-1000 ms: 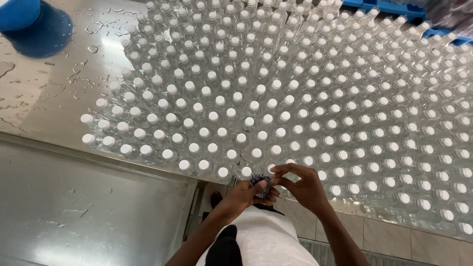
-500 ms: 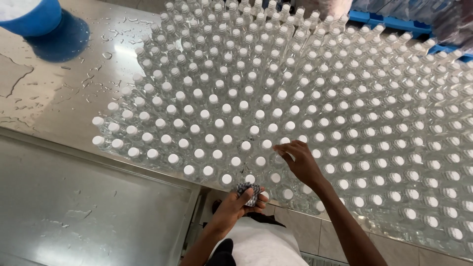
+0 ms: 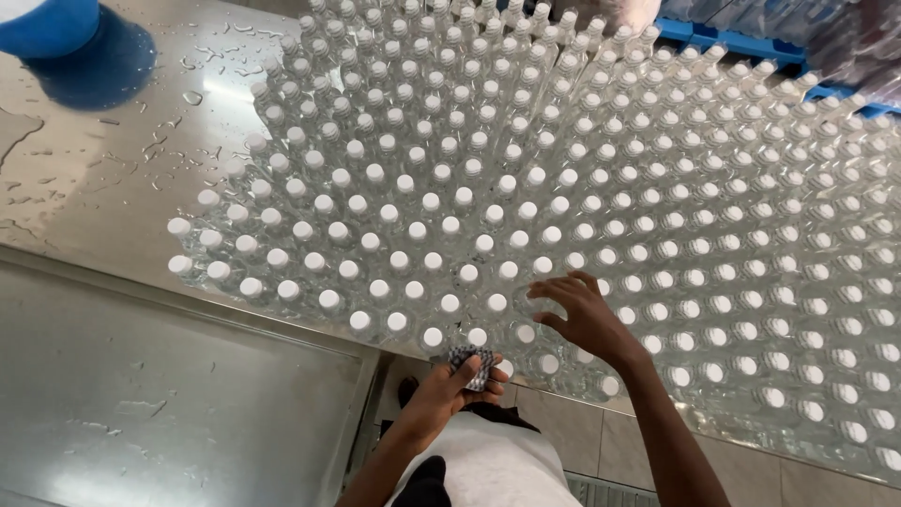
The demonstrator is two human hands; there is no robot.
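Several clear plastic bottles with white caps stand packed together on a wet steel table. My right hand reaches over the front rows, fingers spread around one bottle cap near the table's edge. My left hand is below the edge, close to my body, shut on a small stack of dark patterned labels.
A blue round container stands at the table's far left corner amid water drops. A lower steel surface lies to the left. Blue crates sit beyond the bottles at the far right. A tiled wall runs under the table.
My right hand has left the labels held by my left hand and moved up and right onto the front bottles. The view has shifted, so the bottles sit lower in frame.
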